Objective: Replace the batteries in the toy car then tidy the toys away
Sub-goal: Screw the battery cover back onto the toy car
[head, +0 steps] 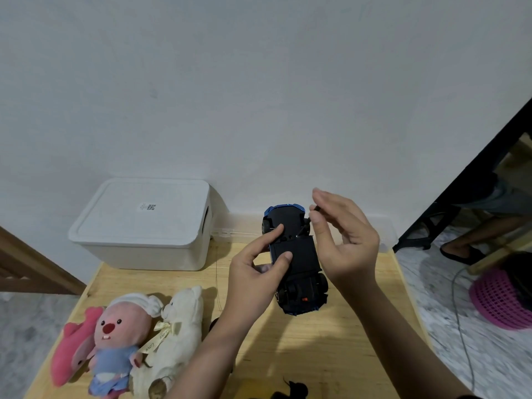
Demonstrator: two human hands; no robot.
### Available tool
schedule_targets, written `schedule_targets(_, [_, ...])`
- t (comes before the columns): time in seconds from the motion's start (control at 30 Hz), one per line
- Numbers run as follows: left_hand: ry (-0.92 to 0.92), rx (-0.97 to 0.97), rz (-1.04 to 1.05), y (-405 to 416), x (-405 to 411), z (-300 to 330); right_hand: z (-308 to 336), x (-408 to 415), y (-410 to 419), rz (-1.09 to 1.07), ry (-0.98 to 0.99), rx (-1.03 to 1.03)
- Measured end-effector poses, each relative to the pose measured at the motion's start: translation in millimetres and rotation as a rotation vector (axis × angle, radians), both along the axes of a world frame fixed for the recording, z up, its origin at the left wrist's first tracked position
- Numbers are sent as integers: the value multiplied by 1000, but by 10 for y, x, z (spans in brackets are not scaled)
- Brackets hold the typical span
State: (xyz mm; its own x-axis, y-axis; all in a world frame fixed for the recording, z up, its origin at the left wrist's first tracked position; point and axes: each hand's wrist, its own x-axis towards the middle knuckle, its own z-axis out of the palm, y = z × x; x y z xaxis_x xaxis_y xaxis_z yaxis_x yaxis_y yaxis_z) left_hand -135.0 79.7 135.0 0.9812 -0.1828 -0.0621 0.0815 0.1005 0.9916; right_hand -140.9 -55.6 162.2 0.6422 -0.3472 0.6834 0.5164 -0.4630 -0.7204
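Underside up, the toy car (pixel 296 259) is held above the table (pixel 339 335), just right of centre in the head view, its nose pointing toward twelve o'clock. That pose makes sense: the battery cover is probably on the flat black belly, and turning it toward the eyes lets a tool reach the screw. The left hand (pixel 253 272) grips the car from nine o'clock, thumb and forefinger curled onto the chassis to steady it. The right hand (pixel 342 234), at three o'clock of the car, pinches a thin dark screwdriver (pixel 308 223) between thumb and fingers, the remaining fingers loosely spread; its tip angles down toward a spot near the front axle.

The car shows a blue body rim at the far end, black wheels at all corners and a small orange switch near the rear.

At ten o'clock sits a closed white storage box (pixel 141 226); plush toys (pixel 129 344) lie at seven o'clock.
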Motion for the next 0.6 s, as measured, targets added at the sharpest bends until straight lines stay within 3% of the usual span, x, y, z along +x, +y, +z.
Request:
schedule_targets(0.17, [-3,-6,8,-4,0,-8,22,-15,41,15,30,77])
schedule_targets(0.43, [-17,-22,16,4,-24,29,42,-22,-40,32,7,-89])
schedule_targets(0.6, [-15,-11,16,-6,-32,17,97,-49,-41,37,38,-47])
